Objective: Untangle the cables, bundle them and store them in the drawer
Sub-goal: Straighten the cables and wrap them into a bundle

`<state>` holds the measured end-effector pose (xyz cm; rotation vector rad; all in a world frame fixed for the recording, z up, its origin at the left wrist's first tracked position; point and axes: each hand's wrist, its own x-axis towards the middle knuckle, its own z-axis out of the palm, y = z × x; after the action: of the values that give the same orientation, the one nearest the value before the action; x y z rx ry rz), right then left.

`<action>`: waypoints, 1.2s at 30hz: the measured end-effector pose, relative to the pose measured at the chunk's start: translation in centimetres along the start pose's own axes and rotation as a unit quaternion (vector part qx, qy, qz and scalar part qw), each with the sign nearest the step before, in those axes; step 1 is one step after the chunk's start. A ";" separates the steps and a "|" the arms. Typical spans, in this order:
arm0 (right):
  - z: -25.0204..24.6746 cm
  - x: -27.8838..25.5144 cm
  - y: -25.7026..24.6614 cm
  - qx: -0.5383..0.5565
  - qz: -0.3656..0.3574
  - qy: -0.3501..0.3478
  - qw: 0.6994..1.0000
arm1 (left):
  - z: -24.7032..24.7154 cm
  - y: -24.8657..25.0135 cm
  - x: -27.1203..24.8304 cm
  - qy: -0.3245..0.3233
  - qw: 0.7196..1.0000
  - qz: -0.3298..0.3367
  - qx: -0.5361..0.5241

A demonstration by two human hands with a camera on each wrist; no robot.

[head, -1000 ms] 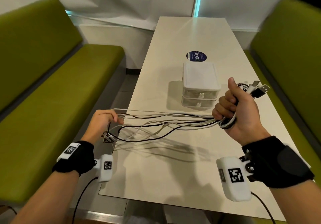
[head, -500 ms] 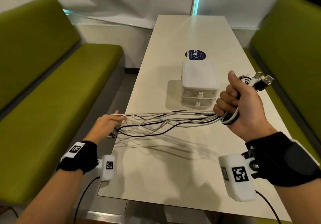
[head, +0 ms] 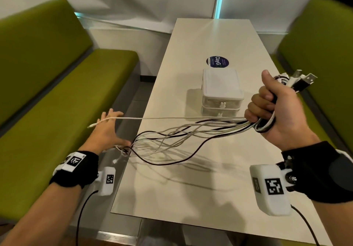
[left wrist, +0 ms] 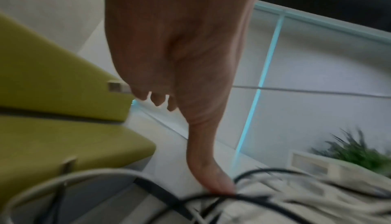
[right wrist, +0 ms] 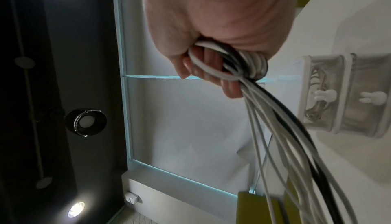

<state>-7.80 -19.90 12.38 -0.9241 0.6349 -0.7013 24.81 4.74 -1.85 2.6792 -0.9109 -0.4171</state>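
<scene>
Left hand (head: 107,131) spread wider; cables (head: 191,129) span to gripping right hand (head: 277,112).

A round dark sticker (head: 217,62) on the table (head: 191,188) reads "ClayG".

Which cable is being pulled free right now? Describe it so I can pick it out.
Start at the fisted right hand gripping the cable bunch above the long white table. One thin white cable runs left across the open left hand. It alone is straight and taut; the others sag.
</scene>
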 end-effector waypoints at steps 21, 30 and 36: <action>2.4 -1.4 1.9 -0.005 -0.019 -0.058 0.998 | -3.3 13.5 -5.8 -0.103 0.934 0.280 -0.197; 2.9 -2.4 3.3 -0.012 -0.035 -0.061 0.997 | 0.6 22.7 -9.4 -0.174 0.895 0.343 -0.226; 2.0 -2.5 3.9 -0.038 -0.011 -0.081 0.996 | 1.8 22.4 -9.5 -0.156 0.904 0.387 -0.093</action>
<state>-6.82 -15.43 10.37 -1.0482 0.5104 -0.6188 4.81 -6.68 6.08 1.8829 -1.8055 -0.6925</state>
